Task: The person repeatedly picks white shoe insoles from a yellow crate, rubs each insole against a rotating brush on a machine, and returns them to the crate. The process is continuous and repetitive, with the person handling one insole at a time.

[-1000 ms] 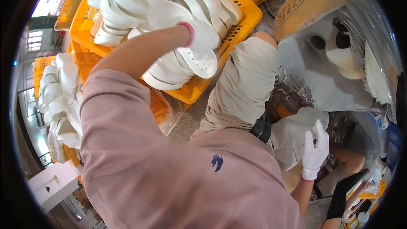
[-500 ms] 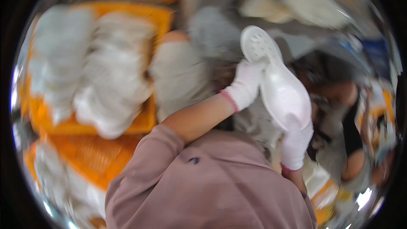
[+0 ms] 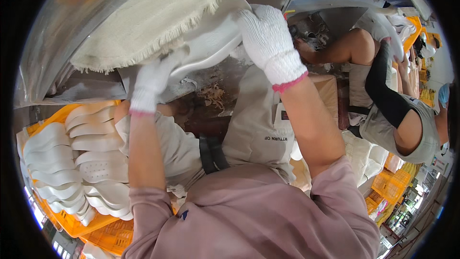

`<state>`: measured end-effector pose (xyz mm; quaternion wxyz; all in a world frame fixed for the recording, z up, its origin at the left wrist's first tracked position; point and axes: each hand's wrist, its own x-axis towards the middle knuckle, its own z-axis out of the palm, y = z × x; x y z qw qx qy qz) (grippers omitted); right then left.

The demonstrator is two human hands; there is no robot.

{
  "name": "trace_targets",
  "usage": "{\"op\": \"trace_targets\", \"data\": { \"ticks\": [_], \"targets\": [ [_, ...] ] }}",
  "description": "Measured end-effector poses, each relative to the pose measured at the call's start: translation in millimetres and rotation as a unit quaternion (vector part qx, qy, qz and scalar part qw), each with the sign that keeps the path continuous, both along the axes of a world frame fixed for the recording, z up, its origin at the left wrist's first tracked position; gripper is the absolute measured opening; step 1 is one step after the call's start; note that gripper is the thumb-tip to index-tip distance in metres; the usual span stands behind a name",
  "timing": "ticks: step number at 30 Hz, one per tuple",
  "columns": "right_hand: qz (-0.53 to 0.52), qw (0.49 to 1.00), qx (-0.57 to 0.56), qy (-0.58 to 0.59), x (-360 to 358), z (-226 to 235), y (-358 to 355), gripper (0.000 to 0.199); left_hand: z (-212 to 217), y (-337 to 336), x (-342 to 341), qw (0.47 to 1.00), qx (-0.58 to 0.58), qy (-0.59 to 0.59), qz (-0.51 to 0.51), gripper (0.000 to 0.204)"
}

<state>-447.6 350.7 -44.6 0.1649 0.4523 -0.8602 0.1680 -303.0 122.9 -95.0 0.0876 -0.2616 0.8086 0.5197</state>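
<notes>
A white shoe sole (image 3: 211,43) is pressed up against the frayed edge of a large cream cloth buffing wheel (image 3: 163,17). My left hand (image 3: 153,79), in a white knit glove, grips the sole's lower left end. My right hand (image 3: 268,38), in a white glove with a pink cuff, grips its upper right end. Both forearms reach up from my pink sleeves.
An orange crate (image 3: 72,223) at the lower left holds several stacked white soles (image 3: 76,163). A metal hood (image 3: 52,43) curves around the wheel. On the right sits another person (image 3: 397,110) with a black arm sleeve. More orange crates (image 3: 383,187) stand at the lower right.
My left hand left the crate of soles and joined the right on one sole. Both hands swung it up against the buffing wheel, and the view turned toward the machine.
</notes>
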Motion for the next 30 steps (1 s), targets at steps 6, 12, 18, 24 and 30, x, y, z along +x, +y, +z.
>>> {"op": "trace_targets", "data": {
  "ticks": [6,12,18,24,30],
  "targets": [
    [-0.098,0.946,-0.107,-0.290,21.6,4.5,1.5,0.036,17.5,77.5,-1.4,0.938,0.328,0.082,0.082,0.042],
    [-0.254,0.925,-0.131,-0.249,81.4,29.8,42.2,0.068,-6.3,150.5,-77.0,0.868,0.330,0.257,0.268,0.038],
    [-0.204,0.921,-0.256,-0.209,30.6,13.2,18.4,0.060,-69.4,58.2,-124.1,0.894,0.367,0.118,0.228,0.041],
    [-0.227,0.881,-0.160,-0.385,-6.0,8.8,-16.4,0.053,-15.2,3.7,-12.3,0.955,-0.249,-0.017,-0.158,0.044],
    [-0.137,0.925,-0.182,-0.305,45.1,32.6,-2.5,0.042,-0.4,99.6,-33.6,0.919,0.299,0.212,0.144,0.031]
  ]
}}
